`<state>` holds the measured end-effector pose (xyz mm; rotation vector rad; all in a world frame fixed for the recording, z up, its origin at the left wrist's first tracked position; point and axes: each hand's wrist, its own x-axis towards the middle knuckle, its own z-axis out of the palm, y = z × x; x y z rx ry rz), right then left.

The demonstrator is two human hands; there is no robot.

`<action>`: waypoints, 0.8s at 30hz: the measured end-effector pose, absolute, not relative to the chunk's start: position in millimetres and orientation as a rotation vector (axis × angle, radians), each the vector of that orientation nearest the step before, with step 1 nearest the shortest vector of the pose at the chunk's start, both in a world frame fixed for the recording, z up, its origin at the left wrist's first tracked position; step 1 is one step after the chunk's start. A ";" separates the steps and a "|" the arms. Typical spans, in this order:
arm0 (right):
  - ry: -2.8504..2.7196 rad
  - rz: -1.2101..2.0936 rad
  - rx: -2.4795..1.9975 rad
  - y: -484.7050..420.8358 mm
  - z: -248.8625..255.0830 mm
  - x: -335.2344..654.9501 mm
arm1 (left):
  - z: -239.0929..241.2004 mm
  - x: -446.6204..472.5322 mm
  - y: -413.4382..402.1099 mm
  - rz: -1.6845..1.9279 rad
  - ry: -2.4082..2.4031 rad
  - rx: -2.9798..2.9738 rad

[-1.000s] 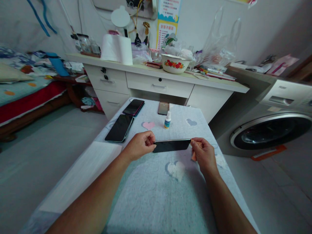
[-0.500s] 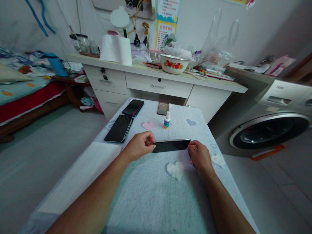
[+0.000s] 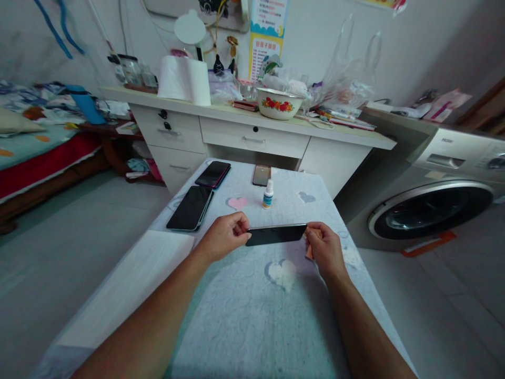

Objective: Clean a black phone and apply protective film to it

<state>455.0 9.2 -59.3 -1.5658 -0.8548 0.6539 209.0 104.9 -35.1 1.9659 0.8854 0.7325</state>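
Across the table (image 3: 236, 316), I have the dark phone (image 3: 276, 235) directly between both hands, its long axis running left to right. The left hand (image 3: 226, 235) pinches its left end; the right hand (image 3: 325, 246), at the right end, grips a small orange piece (image 3: 310, 253).

Left hand (image 3: 224, 236), right hand (image 3: 327, 249) and forearms (image 3: 155, 310) are bare.

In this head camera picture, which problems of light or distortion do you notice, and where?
Head view: wide-angle distortion, with the washing machine leaning and stretched at the right; head view: a soft shadow on the tablecloth near the right hand; head view: the held phone's screen looks very dark.
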 end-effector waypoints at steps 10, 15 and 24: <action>-0.859 0.585 -1.517 7.7 -52.4 450.3 | -36.2 211.5 103.7 0.793 0.902 2.016; -0.867 0.578 -1.559 9.9 -57.1 449.6 | -35.8 213.3 104.0 0.807 0.895 2.048; -1.041 0.565 -1.754 7.0 -57.4 453.1 | -33.5 212.6 103.0 0.800 0.915 2.135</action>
